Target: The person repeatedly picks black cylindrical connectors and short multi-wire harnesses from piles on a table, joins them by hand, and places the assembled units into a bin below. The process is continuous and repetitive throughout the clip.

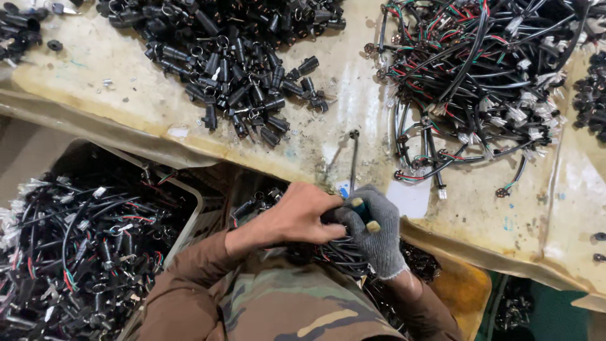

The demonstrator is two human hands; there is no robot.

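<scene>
My bare left hand [302,215] is closed around a bundle of black cables [334,252] held low in front of my body. My right hand [372,230], in a grey knit glove, grips a tool with a green and yellow handle [365,213] and presses against the same bundle. Both hands touch each other just below the table's front edge. A thin metal rod [353,158] lies on the table right above them.
A heap of black plastic connectors [233,69] covers the worn tabletop [126,82] at the back. Tangled black, red and green wire harnesses [480,76] lie at the right. A crate of finished cables [82,246] stands at my left.
</scene>
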